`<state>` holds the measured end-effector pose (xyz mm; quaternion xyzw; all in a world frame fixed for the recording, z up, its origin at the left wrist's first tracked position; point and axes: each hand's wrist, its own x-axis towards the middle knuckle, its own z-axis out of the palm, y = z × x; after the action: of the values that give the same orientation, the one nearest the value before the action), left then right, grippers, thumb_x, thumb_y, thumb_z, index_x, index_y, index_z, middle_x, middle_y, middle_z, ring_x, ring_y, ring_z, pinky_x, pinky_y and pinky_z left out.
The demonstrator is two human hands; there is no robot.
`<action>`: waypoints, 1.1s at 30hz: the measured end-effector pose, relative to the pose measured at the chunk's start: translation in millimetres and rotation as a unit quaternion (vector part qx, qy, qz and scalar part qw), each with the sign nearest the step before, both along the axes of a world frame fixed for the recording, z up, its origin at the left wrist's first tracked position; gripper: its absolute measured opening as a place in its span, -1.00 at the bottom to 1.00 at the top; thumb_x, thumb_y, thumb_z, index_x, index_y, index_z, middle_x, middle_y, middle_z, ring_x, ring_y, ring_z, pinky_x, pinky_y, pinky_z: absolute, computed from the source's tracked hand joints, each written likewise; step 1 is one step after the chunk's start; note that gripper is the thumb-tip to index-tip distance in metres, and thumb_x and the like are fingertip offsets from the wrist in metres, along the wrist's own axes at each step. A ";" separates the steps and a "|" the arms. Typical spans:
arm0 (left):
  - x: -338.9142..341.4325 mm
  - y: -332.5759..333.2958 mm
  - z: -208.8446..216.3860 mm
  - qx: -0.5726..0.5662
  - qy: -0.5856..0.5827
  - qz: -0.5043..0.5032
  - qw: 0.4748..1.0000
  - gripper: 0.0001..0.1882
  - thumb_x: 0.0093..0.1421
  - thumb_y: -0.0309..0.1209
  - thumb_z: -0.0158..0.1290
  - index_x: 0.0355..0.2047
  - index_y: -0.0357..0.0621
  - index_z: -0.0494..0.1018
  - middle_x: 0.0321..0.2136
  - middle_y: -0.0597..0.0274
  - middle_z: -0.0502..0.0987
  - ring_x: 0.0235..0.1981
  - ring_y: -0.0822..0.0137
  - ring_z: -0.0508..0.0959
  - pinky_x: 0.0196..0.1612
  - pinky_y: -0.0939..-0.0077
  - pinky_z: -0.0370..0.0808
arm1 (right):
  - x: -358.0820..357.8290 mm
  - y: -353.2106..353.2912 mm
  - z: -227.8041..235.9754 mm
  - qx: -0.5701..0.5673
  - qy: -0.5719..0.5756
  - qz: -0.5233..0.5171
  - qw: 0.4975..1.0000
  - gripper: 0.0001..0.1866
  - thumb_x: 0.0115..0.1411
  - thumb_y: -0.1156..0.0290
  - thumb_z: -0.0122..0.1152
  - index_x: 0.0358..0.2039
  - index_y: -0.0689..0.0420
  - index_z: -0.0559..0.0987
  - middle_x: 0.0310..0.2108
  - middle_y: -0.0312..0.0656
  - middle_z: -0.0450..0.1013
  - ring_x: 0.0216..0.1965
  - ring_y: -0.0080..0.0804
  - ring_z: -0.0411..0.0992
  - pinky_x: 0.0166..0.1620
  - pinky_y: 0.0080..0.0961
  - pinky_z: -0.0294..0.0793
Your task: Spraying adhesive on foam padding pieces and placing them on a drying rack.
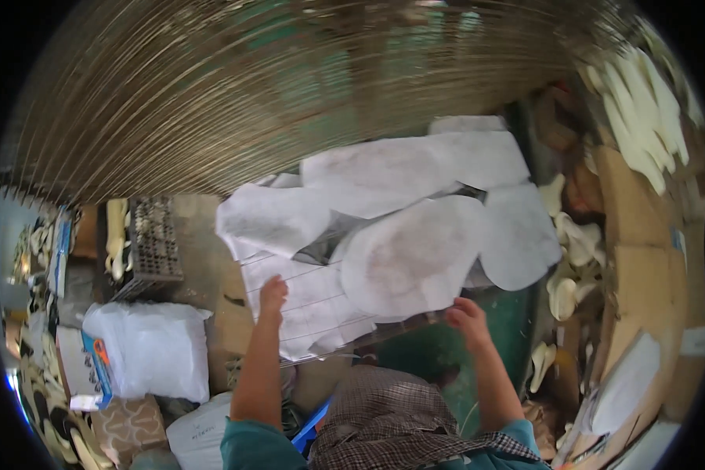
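Note:
Several white sheet pieces with rounded outlines and greyish smudges lie overlapping on a wire rack point(352, 333) in front of me. My left hand point(272, 298) is over a white sheet point(309, 301) at the near left, where thin wires cross. Its fingers are bent and blurred, so their grip is unclear. At the near edge of a large oval white piece point(415, 258) is my right hand point(467, 315). Its fingers are loosely bent and apart, with nothing visible in them. Another rounded piece point(518, 235) lies to the right.
Dense rows of metal wires point(235, 102) rise across the far side. Left are a dark crate point(155, 235) and a white plastic-wrapped bundle point(153, 348). On the right, cream-coloured cut pieces point(642, 110) rest near cardboard point(638, 211). Green floor point(423, 360) shows below the rack.

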<state>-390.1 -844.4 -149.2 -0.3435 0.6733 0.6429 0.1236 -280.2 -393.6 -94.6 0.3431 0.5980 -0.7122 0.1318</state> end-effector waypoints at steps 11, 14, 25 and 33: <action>107.8 384.1 80.8 0.176 -0.101 -0.299 0.932 -0.65 0.02 -0.48 -0.01 -0.13 -0.20 0.33 -0.35 0.16 0.50 -0.45 0.33 0.52 -0.41 0.56 0.42 | 285.8 363.8 127.1 0.739 -0.077 -0.186 0.642 -0.78 -0.10 0.44 0.19 -0.37 0.15 0.51 -0.43 -0.11 0.39 -0.32 -0.18 0.34 -0.23 -0.39 0.37; 144.2 483.3 102.8 0.198 -0.084 -0.405 0.889 -0.66 0.04 -0.49 0.01 -0.12 -0.21 0.35 -0.37 0.18 0.52 -0.45 0.36 0.53 -0.39 0.60 0.43 | 329.8 388.6 115.5 0.744 -0.118 -0.139 0.643 -0.79 -0.15 0.43 0.21 -0.41 0.14 0.50 -0.43 -0.13 0.37 -0.30 -0.12 0.31 -0.23 -0.32 0.35; 303.6 674.3 177.1 0.392 -0.154 -0.448 0.789 -0.55 0.00 -0.44 0.07 -0.06 -0.23 0.30 -0.24 0.18 0.45 -0.31 0.36 0.47 -0.27 0.53 0.42 | 311.7 377.0 139.9 0.604 0.062 -0.181 0.774 -0.93 -0.06 0.47 0.11 -0.58 0.20 0.49 -0.56 -0.07 0.39 -0.47 -0.14 0.37 -0.37 -0.34 0.37; 319.8 677.8 127.1 0.309 -0.117 -0.431 0.840 -0.59 -0.09 -0.60 -0.06 -0.14 -0.17 0.32 -0.26 0.21 0.44 -0.22 0.31 0.47 -0.19 0.38 0.44 | 415.2 497.0 95.0 0.730 -0.192 -0.301 0.583 -0.46 -0.06 0.25 0.22 -0.07 0.24 0.38 -0.12 0.06 0.35 -0.04 -0.01 0.26 0.04 -0.23 0.21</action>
<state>-70.3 -166.6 -22.1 -0.0358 0.4998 0.6546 0.5660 134.9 103.4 0.4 0.6131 0.7399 0.0476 -0.2727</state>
